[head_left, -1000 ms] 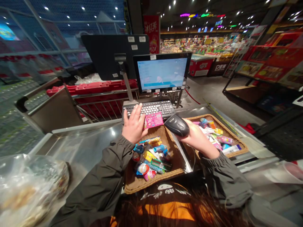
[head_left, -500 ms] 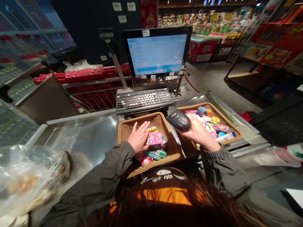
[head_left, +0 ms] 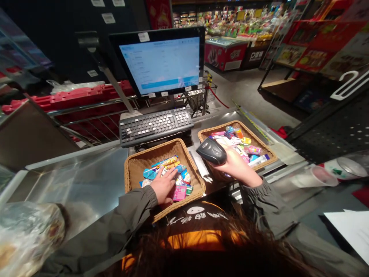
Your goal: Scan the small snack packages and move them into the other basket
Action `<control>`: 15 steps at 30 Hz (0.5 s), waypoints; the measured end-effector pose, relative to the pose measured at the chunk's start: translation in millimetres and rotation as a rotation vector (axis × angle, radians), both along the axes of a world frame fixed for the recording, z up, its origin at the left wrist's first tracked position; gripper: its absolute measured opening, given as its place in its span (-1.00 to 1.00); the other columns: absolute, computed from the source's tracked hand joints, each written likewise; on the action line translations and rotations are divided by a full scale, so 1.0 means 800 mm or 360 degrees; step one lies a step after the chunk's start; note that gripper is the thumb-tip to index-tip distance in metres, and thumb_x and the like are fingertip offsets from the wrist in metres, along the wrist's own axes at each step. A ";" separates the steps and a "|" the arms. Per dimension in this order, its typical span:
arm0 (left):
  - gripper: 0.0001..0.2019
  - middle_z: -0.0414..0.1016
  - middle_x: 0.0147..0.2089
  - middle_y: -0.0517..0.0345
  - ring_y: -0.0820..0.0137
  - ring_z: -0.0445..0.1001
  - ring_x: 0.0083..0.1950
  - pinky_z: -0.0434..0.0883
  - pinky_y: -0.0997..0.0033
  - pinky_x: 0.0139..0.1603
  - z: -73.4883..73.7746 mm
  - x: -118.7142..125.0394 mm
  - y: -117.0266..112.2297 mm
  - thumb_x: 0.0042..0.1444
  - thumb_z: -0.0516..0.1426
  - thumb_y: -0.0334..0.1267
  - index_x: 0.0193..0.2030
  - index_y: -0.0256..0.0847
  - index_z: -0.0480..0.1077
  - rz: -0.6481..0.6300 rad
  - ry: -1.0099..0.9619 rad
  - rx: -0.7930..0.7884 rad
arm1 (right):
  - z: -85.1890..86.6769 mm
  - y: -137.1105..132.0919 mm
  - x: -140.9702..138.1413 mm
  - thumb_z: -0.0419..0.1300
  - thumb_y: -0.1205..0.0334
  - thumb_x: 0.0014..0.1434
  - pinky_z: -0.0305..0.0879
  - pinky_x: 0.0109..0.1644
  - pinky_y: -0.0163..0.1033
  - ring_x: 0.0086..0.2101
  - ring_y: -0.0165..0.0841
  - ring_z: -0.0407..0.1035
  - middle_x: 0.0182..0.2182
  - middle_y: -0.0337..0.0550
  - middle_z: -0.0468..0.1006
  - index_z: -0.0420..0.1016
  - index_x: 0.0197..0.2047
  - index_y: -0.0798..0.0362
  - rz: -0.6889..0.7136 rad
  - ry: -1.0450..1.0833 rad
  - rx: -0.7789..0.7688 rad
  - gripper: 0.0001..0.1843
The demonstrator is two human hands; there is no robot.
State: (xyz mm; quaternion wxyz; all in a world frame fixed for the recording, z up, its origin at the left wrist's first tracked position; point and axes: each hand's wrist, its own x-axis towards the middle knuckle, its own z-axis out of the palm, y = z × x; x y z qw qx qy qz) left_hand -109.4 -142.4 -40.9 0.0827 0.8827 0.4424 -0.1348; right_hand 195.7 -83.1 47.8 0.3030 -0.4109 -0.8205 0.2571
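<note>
My left hand [head_left: 163, 186] lies in the left wicker basket [head_left: 135, 163], fingers stretched over small colourful packets; a pink packet [head_left: 179, 192] lies just right of it, apparently released. My right hand [head_left: 235, 166] is closed around a black barcode scanner [head_left: 211, 151], held between the two baskets. The right wicker basket [head_left: 263, 145] holds several small candy items.
A black keyboard [head_left: 155, 125] and a lit monitor [head_left: 161, 63] stand behind the baskets. Steel counter [head_left: 86, 181] spreads to the left, with a clear plastic bag [head_left: 25, 234] at the near left. White paper [head_left: 351, 229] lies at the right. Store shelves fill the background.
My left hand brought the pink packet from beside the keyboard down into the left basket and now rests over the items. The scanner hand stayed roughly in place; the camera tilted downward.
</note>
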 end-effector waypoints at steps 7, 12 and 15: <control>-0.45 0.03 0.49 -0.20 -0.02 -0.03 0.51 -0.11 -0.34 0.42 0.053 0.062 0.071 0.10 0.23 0.06 0.15 -0.20 0.41 -0.0184 -0.0373 0.0366 | -0.001 0.002 0.075 0.34 0.09 0.00 0.40 0.11 0.07 -0.06 -0.02 0.51 -0.11 0.07 0.62 0.53 -0.07 0.10 -0.0395 0.0192 -0.0013 -0.57; -0.43 0.02 0.48 -0.32 -0.08 -0.05 0.51 -0.03 -0.39 0.38 0.063 0.150 0.157 0.13 0.22 0.07 0.17 -0.26 0.41 -0.0100 -0.0440 0.0476 | 0.001 0.012 0.143 0.40 0.00 -0.07 0.44 0.03 0.08 -0.15 -0.06 0.53 -0.15 0.03 0.65 0.54 -0.10 0.09 -0.0884 0.0302 0.0012 -0.51; -0.45 0.01 0.48 -0.33 -0.06 -0.05 0.51 -0.02 -0.38 0.38 0.048 0.208 0.203 0.12 0.22 0.06 0.14 -0.27 0.43 -0.0076 -0.0419 0.0450 | 0.005 0.022 0.169 0.41 -0.01 -0.09 0.41 0.06 0.11 -0.12 -0.04 0.52 -0.10 0.07 0.63 0.54 -0.06 0.11 -0.1026 0.0359 0.0072 -0.45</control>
